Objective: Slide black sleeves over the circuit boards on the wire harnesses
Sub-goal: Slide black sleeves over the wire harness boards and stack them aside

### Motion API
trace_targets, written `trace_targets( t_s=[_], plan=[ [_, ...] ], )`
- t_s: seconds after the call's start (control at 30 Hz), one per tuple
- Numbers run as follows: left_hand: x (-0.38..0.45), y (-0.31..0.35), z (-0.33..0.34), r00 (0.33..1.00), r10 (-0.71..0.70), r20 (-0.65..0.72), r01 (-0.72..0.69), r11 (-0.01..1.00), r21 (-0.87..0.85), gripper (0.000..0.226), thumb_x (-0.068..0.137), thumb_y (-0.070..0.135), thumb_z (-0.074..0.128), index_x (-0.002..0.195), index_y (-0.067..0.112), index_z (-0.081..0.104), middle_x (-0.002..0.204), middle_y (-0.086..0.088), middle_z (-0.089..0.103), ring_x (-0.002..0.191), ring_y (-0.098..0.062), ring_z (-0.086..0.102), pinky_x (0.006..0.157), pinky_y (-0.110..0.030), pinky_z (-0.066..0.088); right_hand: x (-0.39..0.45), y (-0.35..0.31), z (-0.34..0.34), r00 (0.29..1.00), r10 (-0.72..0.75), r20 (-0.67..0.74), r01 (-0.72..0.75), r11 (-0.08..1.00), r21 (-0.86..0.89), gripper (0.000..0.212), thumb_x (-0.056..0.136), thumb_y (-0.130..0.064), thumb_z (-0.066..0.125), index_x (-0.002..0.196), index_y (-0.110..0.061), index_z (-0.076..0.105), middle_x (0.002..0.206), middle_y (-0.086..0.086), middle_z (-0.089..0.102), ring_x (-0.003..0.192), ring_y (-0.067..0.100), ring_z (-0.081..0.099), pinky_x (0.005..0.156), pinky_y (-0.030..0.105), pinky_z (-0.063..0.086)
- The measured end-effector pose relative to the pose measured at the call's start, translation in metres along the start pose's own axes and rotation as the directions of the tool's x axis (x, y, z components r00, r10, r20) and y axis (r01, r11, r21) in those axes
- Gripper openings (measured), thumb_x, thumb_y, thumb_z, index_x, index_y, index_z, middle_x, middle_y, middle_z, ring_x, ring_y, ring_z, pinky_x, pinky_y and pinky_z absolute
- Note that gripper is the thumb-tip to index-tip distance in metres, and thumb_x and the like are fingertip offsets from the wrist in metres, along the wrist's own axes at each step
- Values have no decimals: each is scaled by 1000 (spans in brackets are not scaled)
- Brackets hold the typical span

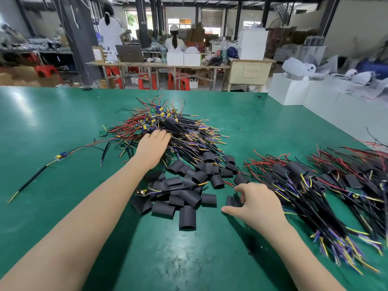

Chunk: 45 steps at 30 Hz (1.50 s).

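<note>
Right now my right hand point(257, 203) curls its fingers round one black sleeve point(232, 201) at the right edge of the loose sleeve heap point(184, 190), the sleeve sitting just left of my palm with its open ends facing roughly left and right. My left hand point(154, 143) lies flat, fingers straight, on the unsleeved harness pile point(168, 127) further out, gripping nothing. I judge a harness must come back toward the right hand, board end first

Laptop point(129, 53), white boxes point(183, 59) behind.
</note>
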<state>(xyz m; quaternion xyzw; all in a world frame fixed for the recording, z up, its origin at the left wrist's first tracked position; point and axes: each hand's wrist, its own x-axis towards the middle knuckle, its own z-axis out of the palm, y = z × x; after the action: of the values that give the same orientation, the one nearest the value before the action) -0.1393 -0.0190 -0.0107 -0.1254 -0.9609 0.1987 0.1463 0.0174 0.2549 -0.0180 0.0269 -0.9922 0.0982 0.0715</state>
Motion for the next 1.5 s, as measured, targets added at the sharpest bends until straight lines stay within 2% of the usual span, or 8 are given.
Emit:
trace_targets(
  t_s=[0.27,0.53,0.7,0.8,0.97,1.13,1.27,1.5],
  plan=[
    [0,-6,-1,999,-31,37,30,999,28,64,87,3,62,143,13,32,148,-14,32,137,-29,30,101,-35,37,-4,-9,4,996,-86,6,85,990,115,54,80,-40,62,131,-33,50,108,-7,59,109,17,53,84,27,42],
    [1,-10,-4,994,23,105,-32,996,85,29,95,15,59,123,16,51,123,-4,52,119,-22,48,73,-32,50,-1,-10,10,998,-65,-7,66,995,77,32,84,-36,56,112,-23,61,103,-3,57,102,22,55,77,30,46],
    [4,-9,-7,984,173,51,-155,957,-246,19,89,35,64,98,19,65,102,-1,64,107,-22,52,80,-36,50,0,-8,12,997,-60,-38,60,998,7,34,86,-33,53,119,-25,56,113,-3,53,111,21,46,82,31,46],
    [5,-11,-5,991,50,-123,-109,834,-540,29,87,23,65,112,11,58,109,-7,61,109,-25,46,91,-39,44,3,-11,13,978,-171,-119,173,985,4,37,86,-37,54,122,-27,57,117,-4,51,111,21,43,89,32,39],
    [2,-19,12,998,-22,64,46,909,-415,30,92,30,63,115,11,59,114,-10,55,117,-30,41,94,-42,44,3,-22,26,926,-364,-104,370,928,47,42,91,-51,50,128,-31,54,129,-8,49,123,17,40,92,31,29],
    [-14,-19,16,991,-110,-75,44,799,-599,10,95,18,58,94,9,61,81,-4,64,87,-30,58,72,-41,50,6,-25,35,911,-405,-74,407,913,14,35,92,-53,46,120,-33,56,124,-13,55,121,16,41,89,29,24],
    [-31,-22,0,918,-330,-220,18,589,-808,7,97,16,56,98,11,61,68,-5,65,60,-24,58,65,-33,48,8,-20,32,902,-426,-67,426,905,-9,38,89,-58,47,113,-33,61,115,-15,59,116,15,40,87,30,25],
    [-91,-23,-37,977,-105,-184,-134,364,-922,13,94,10,62,86,16,70,57,19,58,47,1,47,49,-5,32,9,-15,23,927,-371,-58,373,928,25,45,85,-59,54,120,-32,63,113,-11,55,109,17,41,85,30,31]
  ],
)
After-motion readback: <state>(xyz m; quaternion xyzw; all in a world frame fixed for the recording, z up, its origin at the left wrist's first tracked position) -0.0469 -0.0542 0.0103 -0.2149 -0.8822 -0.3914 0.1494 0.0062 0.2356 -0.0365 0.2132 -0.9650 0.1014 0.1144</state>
